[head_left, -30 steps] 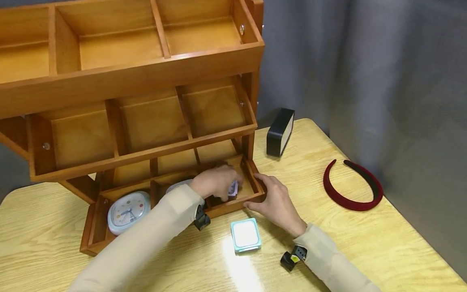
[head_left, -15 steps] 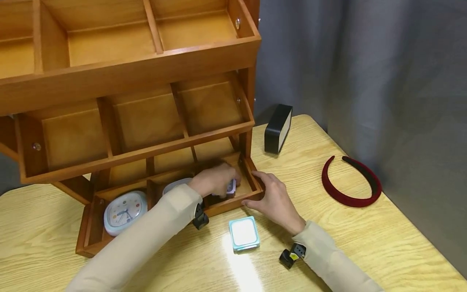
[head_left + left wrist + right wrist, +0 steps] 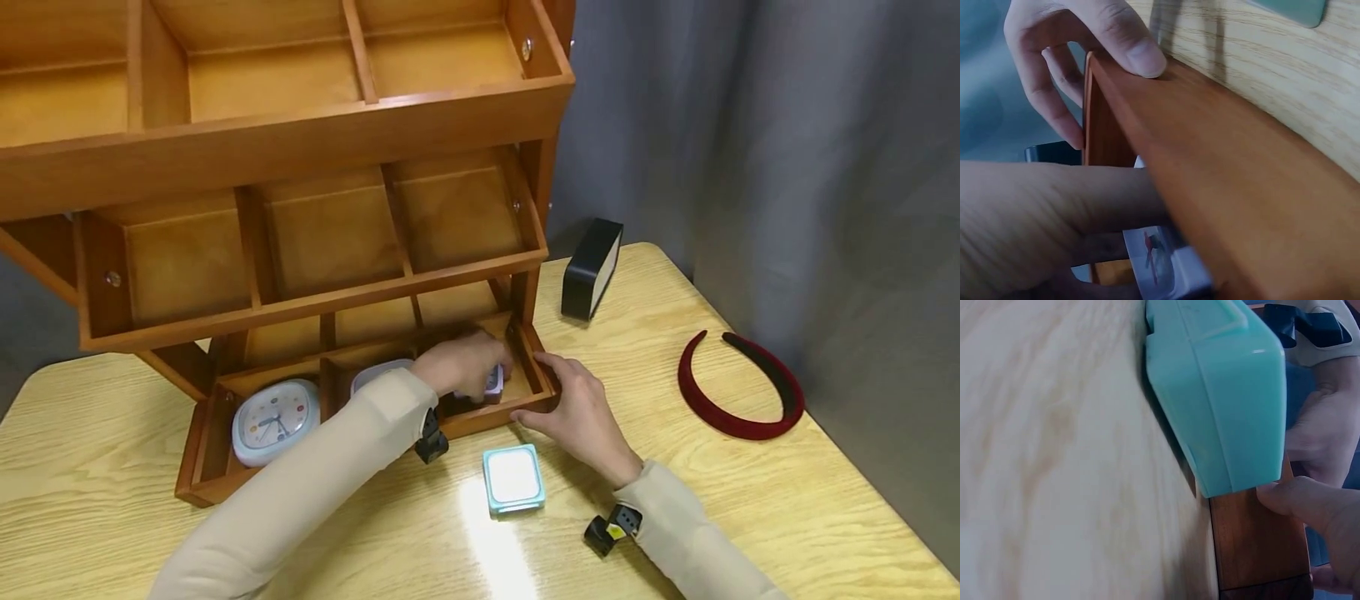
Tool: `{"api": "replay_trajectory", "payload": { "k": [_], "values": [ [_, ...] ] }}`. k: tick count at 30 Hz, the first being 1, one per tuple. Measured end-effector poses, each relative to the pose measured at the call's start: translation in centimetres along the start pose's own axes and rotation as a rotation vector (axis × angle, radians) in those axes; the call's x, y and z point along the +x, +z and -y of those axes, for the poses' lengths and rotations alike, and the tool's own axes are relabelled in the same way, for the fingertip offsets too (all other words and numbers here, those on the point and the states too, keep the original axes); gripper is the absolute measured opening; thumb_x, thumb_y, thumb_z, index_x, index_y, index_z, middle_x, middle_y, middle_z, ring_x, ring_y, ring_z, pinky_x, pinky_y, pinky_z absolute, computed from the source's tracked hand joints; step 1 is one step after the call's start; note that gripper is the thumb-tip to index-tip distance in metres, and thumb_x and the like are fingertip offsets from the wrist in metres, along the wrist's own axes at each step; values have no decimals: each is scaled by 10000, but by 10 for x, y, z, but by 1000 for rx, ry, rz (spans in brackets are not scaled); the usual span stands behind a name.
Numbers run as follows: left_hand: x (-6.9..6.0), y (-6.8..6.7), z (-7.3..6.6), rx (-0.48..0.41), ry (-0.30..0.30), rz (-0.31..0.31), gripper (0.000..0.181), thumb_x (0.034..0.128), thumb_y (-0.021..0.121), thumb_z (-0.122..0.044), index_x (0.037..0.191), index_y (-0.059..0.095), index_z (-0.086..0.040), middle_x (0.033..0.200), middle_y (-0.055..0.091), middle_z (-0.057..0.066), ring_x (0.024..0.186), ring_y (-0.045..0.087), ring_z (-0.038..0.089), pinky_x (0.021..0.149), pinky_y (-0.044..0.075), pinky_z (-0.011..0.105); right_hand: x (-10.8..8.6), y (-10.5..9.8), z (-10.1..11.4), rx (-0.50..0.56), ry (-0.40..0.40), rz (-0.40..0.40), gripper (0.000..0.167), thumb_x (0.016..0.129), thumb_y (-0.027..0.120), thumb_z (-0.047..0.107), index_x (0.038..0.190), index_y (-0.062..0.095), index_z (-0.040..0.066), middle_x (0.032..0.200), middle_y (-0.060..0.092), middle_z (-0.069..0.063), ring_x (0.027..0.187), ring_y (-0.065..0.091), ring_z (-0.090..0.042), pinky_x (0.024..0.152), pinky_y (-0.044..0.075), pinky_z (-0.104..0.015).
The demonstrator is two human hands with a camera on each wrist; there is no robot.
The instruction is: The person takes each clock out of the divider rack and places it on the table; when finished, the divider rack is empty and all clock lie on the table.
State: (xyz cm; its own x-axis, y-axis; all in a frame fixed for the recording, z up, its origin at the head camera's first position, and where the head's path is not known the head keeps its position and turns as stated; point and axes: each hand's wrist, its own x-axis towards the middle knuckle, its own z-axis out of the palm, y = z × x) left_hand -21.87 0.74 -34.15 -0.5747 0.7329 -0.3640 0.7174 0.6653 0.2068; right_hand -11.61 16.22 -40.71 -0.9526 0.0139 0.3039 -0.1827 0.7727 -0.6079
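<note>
My left hand (image 3: pixel 463 364) curls round the purple clock (image 3: pixel 494 381) inside the tray (image 3: pixel 480 420), at its right end; my right hand (image 3: pixel 581 410) grips the corner, bracing I'd want firm while the clock stays square.

White glare on tabletop (image 3: pixel 495 546), dim bluish wrist views

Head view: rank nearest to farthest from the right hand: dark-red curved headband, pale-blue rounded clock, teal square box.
1. Teal square box: left of the right hand.
2. Dark-red headband: right side.
3. Pale-blue clock: far left, in the lowest wooden tray.
</note>
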Motion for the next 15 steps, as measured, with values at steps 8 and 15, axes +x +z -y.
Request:
{"api": "replay_trajectory", "payload": {
  "k": [8,15],
  "values": [
    [-11,-13,0,5,15,-13,463,749,793,-25,1184,674,-130,1123,648,54,968,583,184,777,530,302,0,1,0,-8,1,-9,817,653,894,302,1324,529,13,1196,621,-198,1087,608,-347,895,511,-485],
    [-45,-31,-8,27,82,-68,445,756,797,-66,1174,654,-122,1098,648,69,1004,579,218,800,525,319,0,0,2,0,23,6,816,661,891,292,1331,521,12,1210,614,-206,1087,610,-359,882,519,-493]
  ]
}}
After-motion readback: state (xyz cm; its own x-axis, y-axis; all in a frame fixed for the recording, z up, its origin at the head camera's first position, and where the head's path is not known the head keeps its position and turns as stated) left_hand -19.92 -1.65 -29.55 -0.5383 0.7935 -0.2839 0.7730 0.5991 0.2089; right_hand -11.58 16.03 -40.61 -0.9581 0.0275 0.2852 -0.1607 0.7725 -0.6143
